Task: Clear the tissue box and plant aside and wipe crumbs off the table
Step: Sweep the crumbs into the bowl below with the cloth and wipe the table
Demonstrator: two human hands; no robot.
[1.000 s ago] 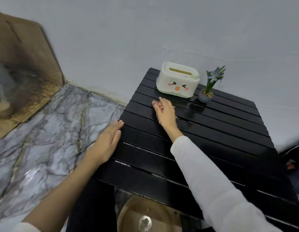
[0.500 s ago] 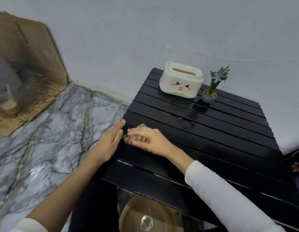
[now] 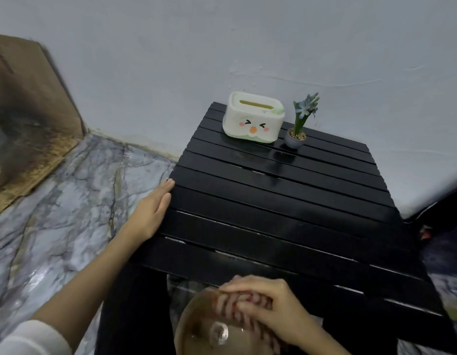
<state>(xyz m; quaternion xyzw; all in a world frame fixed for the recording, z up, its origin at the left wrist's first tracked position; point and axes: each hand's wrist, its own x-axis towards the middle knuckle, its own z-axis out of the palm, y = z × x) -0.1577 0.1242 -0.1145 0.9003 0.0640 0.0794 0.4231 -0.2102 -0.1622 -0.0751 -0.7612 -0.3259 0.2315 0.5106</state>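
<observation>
Right hand (image 3: 269,307) withdrew, gripping one cloth (image 3: 237,303); left hand (image 3: 151,212) flat; one plant (image 3: 300,121).

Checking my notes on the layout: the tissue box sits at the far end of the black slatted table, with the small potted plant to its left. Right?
Not quite. The head view shows the potted plant to the right of the tissue box, not left. Both do stand at the far end of the black slatted table.

Black slatted table (image 3: 286,213): tissue box (image 3: 253,119), plant (image 3: 299,124).

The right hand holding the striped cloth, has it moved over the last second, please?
Yes. The right hand left the black slatted table, coming toward its near edge, above the round beige bowl.
</observation>
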